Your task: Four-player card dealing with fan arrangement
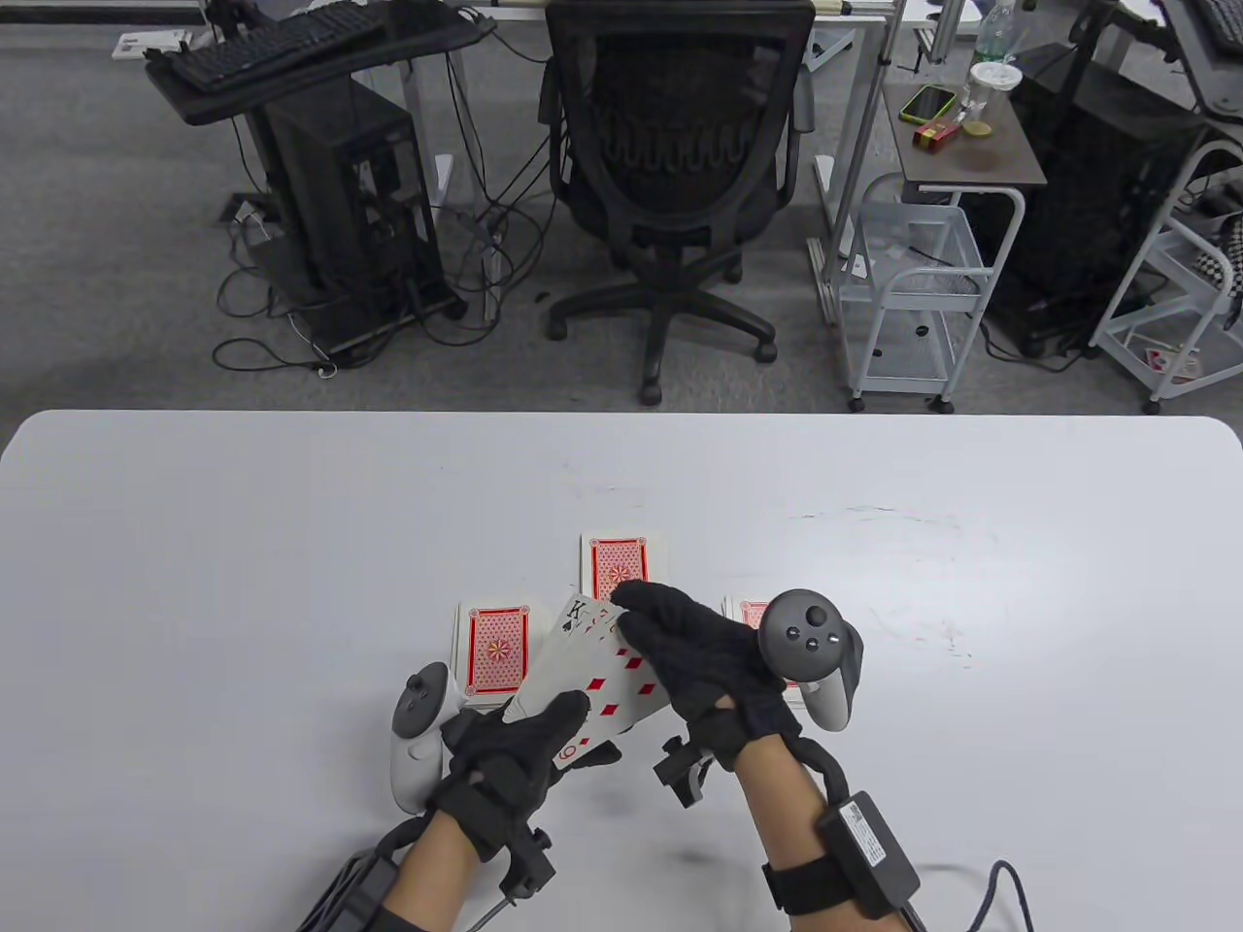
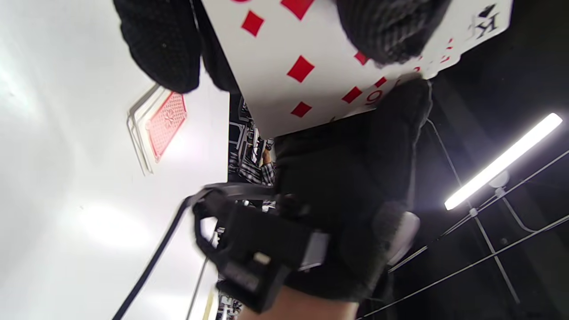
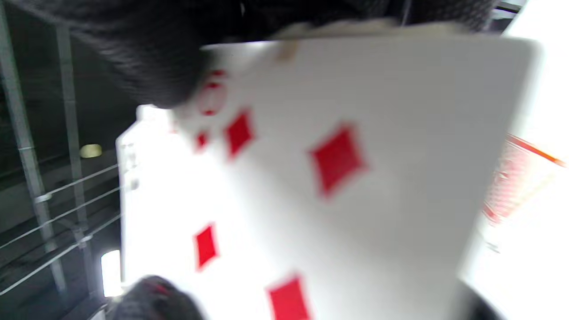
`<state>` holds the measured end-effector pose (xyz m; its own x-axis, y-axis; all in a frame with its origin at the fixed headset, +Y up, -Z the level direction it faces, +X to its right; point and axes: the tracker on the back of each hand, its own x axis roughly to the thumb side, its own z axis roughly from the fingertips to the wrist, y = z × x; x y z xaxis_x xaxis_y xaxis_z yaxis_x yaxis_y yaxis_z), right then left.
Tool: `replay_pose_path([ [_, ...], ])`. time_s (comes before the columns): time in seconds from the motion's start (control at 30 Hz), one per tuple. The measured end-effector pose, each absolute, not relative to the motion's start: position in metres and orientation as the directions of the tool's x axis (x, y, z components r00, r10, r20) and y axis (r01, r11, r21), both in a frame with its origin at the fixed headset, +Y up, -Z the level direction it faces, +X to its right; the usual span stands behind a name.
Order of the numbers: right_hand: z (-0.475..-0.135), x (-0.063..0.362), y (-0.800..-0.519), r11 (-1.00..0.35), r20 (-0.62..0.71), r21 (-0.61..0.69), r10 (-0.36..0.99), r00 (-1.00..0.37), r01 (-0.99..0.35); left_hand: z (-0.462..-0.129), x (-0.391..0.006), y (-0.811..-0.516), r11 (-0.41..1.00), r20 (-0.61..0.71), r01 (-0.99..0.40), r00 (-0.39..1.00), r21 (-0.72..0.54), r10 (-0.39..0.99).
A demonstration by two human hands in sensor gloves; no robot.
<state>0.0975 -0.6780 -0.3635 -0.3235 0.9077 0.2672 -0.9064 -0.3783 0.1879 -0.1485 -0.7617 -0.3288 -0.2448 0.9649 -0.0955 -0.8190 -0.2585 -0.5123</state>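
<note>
My left hand (image 1: pixel 529 743) grips the lower end of a face-up fan of cards (image 1: pixel 592 670), held above the white table (image 1: pixel 243 544). A black king shows at the fan's far left and a red nine of diamonds (image 2: pixel 302 66) lies on top. My right hand (image 1: pixel 680 650) rests its fingers on the fan's upper edge; the diamonds card fills the right wrist view (image 3: pixel 338 160). Three face-down red-backed piles lie on the table: left (image 1: pixel 495 649), middle (image 1: pixel 621 563), and right (image 1: pixel 750 614), mostly hidden behind my right hand.
An office chair (image 1: pixel 675 175), a desk with a keyboard (image 1: pixel 282 44) and a white wire cart (image 1: pixel 913 282) stand beyond the table's far edge. One red-backed pile shows in the left wrist view (image 2: pixel 160 124).
</note>
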Motion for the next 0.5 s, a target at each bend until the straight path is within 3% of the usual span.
replay_pose_path([
  [0.07, -0.365, 0.100, -0.686, -0.372, 0.255, 0.124, 0.908, -0.333, -0.920, -0.329, -0.148, -0.761, -0.253, -0.102, -0.825, -0.234, -0.506, 0.967],
  [0.13, -0.368, 0.099, -0.689, -0.342, 0.285, 0.161, 0.914, -0.288, -0.926, -0.329, -0.150, -0.763, -0.205, -0.084, -0.845, -0.189, -0.493, 0.978],
  [0.27, -0.370, 0.100, -0.692, -0.290, 0.260, 0.203, 0.937, -0.234, -0.935, -0.330, -0.152, -0.762, -0.252, -0.094, -0.837, -0.237, -0.486, 0.967],
  [0.4, -0.368, 0.102, -0.699, -0.321, 0.177, 0.182, 0.941, -0.290, -0.930, -0.328, -0.153, -0.760, -0.304, -0.083, -0.829, -0.301, -0.469, 0.950],
  [0.5, -0.368, 0.099, -0.699, -0.362, 0.231, 0.153, 0.918, -0.323, -0.919, -0.329, -0.155, -0.759, -0.300, -0.078, -0.836, -0.298, -0.460, 0.951],
])
